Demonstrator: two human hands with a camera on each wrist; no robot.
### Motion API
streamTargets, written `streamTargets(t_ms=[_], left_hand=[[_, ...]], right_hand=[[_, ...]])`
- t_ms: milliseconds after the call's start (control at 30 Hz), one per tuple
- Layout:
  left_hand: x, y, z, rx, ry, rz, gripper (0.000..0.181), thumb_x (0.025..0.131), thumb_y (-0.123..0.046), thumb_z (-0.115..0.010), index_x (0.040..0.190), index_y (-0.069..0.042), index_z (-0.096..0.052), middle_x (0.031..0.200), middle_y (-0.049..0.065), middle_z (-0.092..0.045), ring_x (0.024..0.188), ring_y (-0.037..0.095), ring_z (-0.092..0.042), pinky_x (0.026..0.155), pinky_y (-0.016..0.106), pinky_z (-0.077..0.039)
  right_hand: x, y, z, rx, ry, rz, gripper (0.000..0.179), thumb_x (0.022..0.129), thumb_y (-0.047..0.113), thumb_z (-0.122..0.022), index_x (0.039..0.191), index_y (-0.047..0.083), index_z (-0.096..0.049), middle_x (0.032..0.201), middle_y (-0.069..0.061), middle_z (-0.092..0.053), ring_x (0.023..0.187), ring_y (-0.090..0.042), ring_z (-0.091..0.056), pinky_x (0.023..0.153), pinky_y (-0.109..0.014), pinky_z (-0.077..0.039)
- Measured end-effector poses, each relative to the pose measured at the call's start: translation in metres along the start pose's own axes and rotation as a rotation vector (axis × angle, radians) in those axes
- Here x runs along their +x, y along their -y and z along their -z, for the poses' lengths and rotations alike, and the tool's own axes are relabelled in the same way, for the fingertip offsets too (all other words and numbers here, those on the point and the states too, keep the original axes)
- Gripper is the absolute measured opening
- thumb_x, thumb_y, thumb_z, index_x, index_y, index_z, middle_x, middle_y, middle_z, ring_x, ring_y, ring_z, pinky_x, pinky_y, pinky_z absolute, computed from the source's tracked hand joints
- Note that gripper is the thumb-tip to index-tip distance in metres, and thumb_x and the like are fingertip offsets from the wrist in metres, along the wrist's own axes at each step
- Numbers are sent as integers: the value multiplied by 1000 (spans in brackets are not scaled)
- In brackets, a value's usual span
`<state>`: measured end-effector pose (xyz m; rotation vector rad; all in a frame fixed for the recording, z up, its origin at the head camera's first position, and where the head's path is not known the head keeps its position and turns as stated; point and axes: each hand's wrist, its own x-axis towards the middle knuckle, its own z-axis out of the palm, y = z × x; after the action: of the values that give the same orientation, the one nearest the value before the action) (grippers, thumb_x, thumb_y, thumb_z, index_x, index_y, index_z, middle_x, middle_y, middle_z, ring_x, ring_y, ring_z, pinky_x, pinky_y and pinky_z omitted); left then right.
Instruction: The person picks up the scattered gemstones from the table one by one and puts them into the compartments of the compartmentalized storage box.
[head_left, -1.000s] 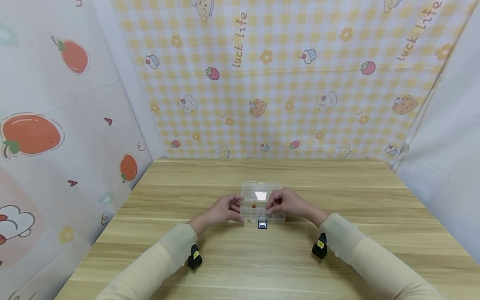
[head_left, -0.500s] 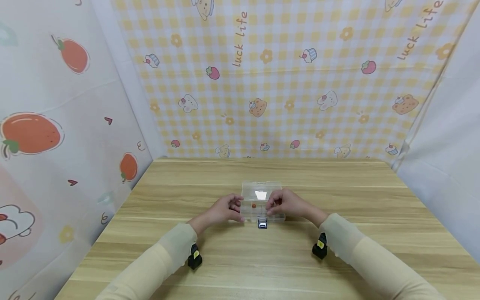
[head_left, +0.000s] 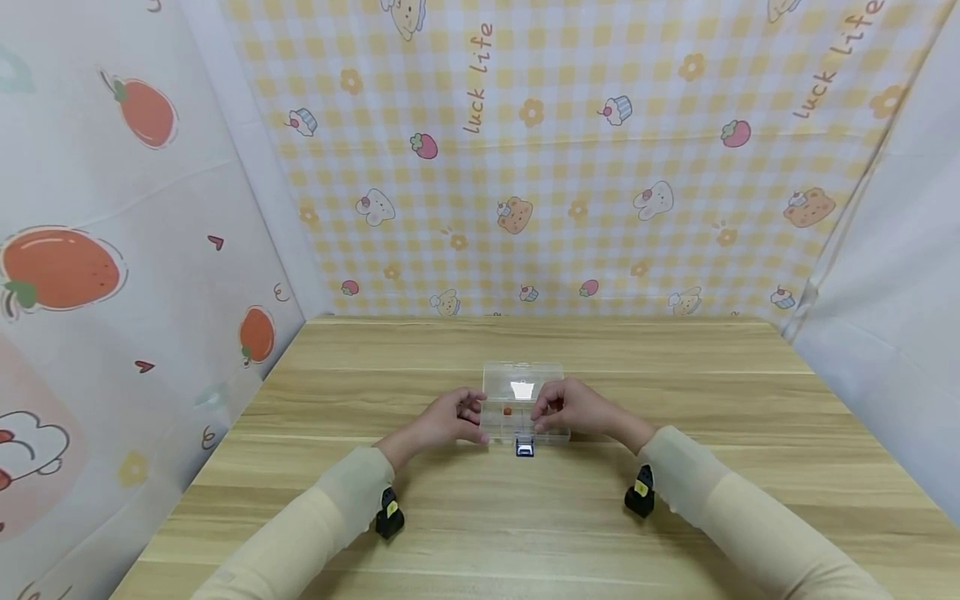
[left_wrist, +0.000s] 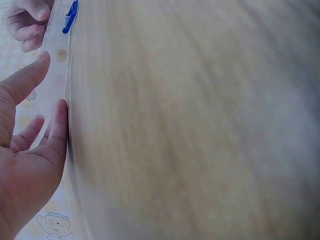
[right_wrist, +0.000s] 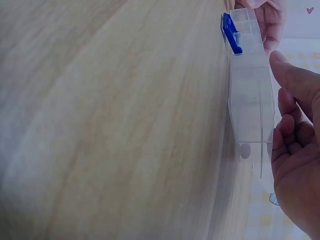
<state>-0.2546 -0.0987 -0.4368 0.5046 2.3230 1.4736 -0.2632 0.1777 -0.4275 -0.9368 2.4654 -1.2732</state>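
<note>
A small clear plastic compartment box (head_left: 492, 423) stands on the table, its transparent lid (head_left: 498, 381) raised at the back. A blue-edged latch (head_left: 525, 447) sticks out at its front. One compartment contains a small orange piece (head_left: 507, 411). My left hand (head_left: 450, 418) holds the box's left end between thumb and fingers. Over the right part of the box is my right hand (head_left: 573, 406), its fingers curled and thumb close to them at the compartments. Whether anything is between those fingertips cannot be seen. In the right wrist view, the box (right_wrist: 250, 100) appears beside the curled fingers.
The wood-grain table (head_left: 480, 533) extends around the box. A yellow checked cloth (head_left: 555, 167) hangs behind it, and a printed white cloth (head_left: 195, 200) on the left. Each wrist carries a black camera; the left one (head_left: 389, 517) is near the table.
</note>
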Motion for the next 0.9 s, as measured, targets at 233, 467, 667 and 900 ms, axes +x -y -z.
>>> streamTargets(t_ms=[233, 467, 667, 900], left_hand=[[0, 1, 1, -2, 2, -2, 67, 74, -5, -84, 132, 1, -51, 116, 10, -55, 99, 20, -57, 87, 33, -50], [1, 1, -1, -3, -7, 5, 67, 73, -4, -84, 131, 2, -51, 116, 11, -56, 99, 21, -57, 86, 32, -50], [1, 1, -1, -13, -16, 0, 67, 73, -1, -83, 131, 3, -51, 117, 13, -56, 99, 23, -57, 86, 33, -50], [0, 0, -2, -28, -14, -7, 68, 74, 3, -82, 133, 6, -49, 120, 17, -55, 102, 27, -57, 86, 35, -50]], right_hand=[[0, 1, 1, -1, -7, 4, 9, 78, 11, -81, 83, 12, -73, 82, 3, -62, 74, -14, -49, 64, -24, -41], [-1, 3, 5, -27, -21, -24, 9, 79, 13, -81, 84, 14, -74, 83, 3, -62, 74, -17, -47, 65, -25, -39], [-6, 5, 15, -21, -49, -8, 9, 80, 9, -79, 87, 6, -74, 85, 1, -62, 75, -18, -47, 65, -25, -39], [-15, -1, 28, -49, -113, -19, 9, 81, 10, -80, 88, 7, -75, 85, 2, -63, 74, -17, -46, 63, -25, -38]])
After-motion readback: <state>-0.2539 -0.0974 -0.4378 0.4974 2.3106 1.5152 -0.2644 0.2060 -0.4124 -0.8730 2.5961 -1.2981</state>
